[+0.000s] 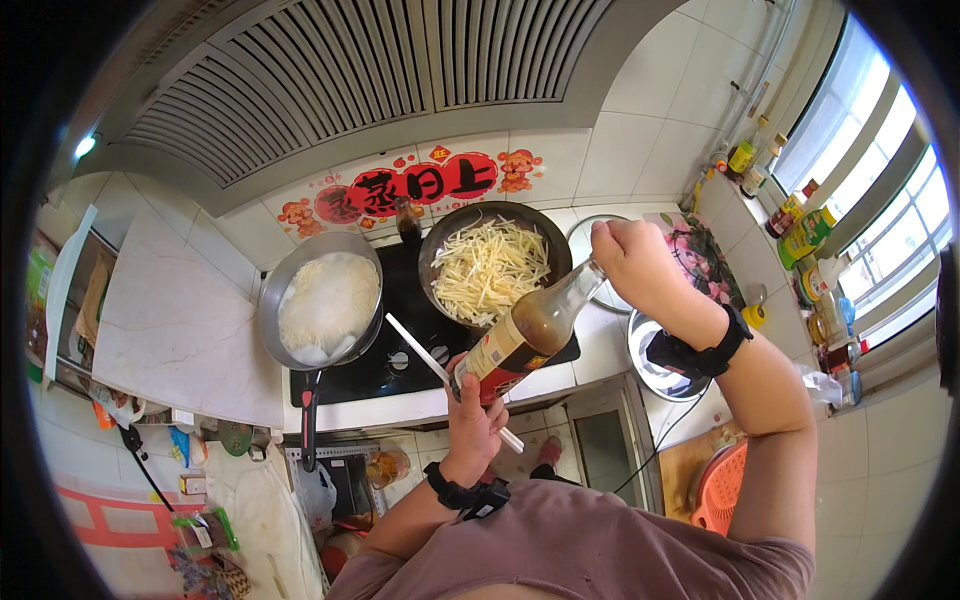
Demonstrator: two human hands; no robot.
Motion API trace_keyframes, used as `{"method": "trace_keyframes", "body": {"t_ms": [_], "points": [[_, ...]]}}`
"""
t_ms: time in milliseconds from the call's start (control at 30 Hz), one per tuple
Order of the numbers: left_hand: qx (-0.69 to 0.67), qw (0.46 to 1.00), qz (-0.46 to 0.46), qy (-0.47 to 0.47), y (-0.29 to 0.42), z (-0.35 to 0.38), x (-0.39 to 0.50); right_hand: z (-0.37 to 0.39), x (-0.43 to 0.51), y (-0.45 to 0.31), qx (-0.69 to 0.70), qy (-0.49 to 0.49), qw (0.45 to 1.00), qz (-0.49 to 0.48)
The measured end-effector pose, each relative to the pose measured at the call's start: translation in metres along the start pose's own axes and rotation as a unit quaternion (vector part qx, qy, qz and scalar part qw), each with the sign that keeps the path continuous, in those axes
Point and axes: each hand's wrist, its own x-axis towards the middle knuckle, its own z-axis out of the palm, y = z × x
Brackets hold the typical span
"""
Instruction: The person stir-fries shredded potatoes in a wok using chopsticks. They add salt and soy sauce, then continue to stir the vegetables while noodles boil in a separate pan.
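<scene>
A glass bottle (pixel 543 321) with a printed label and brownish liquid inside is held tilted in front of me, its neck towards the upper right. My left hand (pixel 477 424) grips its lower end, and a pair of white chopsticks (pixel 417 348) is held in the same hand. Around the top of the neck my right hand (pixel 632 259) is closed, hiding the bottle's mouth. Behind the bottle, a dark wok (pixel 559 232) holds pale shredded strips (pixel 491 266), probably potato. To its left, a grey pan (pixel 274 311) contains steaming, foamy liquid (pixel 330 304) with pale strips in it.
Both pans stand on a black hob (pixel 397 281) under a range hood (pixel 330 82). A dark bottle (pixel 407 221) is behind them. A glass lid (pixel 581 244) and metal bowl (pixel 636 360) lie right. Several bottles (pixel 806 236) line the windowsill; the pan handle (pixel 309 427) overhangs the counter edge.
</scene>
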Motion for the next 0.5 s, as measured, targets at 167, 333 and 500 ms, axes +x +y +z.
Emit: {"method": "trace_keyframes", "body": {"t_ms": [167,333,500], "points": [[-0.007,1.0,0.016,0.01,-0.001,0.003,0.0,-0.003,0.001,-0.005,0.151,0.012,0.981,0.12],[-0.008,1.0,0.007,-0.018,0.003,-0.003,0.008,-0.015,0.009,-0.003,0.468,-0.144,0.835,0.253],[-0.13,0.985,-0.114,-0.024,-0.004,-0.004,0.019,0.008,0.005,0.015,0.6,-0.194,0.753,0.188]]}}
